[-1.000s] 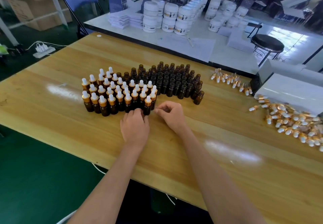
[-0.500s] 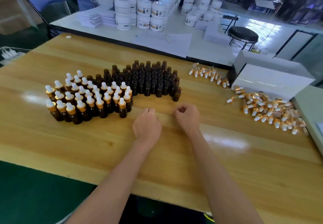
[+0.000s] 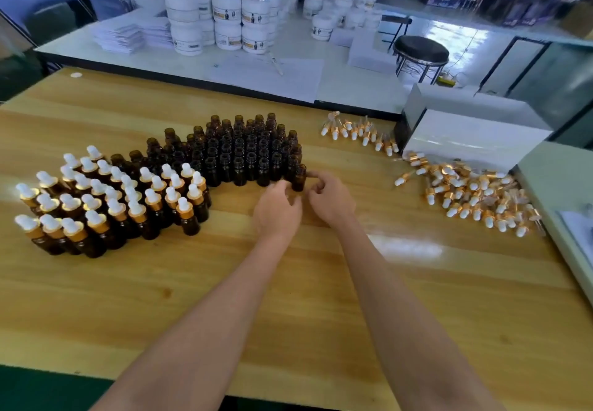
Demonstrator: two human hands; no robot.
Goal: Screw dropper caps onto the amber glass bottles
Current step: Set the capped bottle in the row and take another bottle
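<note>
Light wooden tabletop (image 3: 96,298) is viewed from above, with both bare forearms extended to its middle.

One small uncapped amber glass bottle (image 3: 298,180) is stood upright at the right end of the cluster of uncapped amber glass bottles (image 3: 244,153), in the front row. It is flanked by both hands.

Left hand (image 3: 277,210) is positioned just left of and slightly nearer than the bottle, fingers loosely curled toward its base. Contact can't be told; that area is blurred.

Right hand (image 3: 332,198) is positioned just right of the bottle, fingers curled, with the index tip set against the neck area. Whether the neck is pinched or only touched can't be told.

A block of capped amber bottles with gold collars and white rubber bulbs (image 3: 112,198) is packed upright on the left, touching the uncapped cluster.

A loose pile of gold-and-white dropper caps (image 3: 475,195) is spread on the right side of the table, well apart from the hands. A short row of further dropper caps (image 3: 359,133) is laid out farther back, near a white rectangular box (image 3: 475,141) behind the pile.

Behind the wooden top, a white table (image 3: 353,89) is loaded with stacked round white jars (image 3: 224,22) and stacks of white paper (image 3: 128,36). A round black stool (image 3: 420,51) is seen beside it.
</note>
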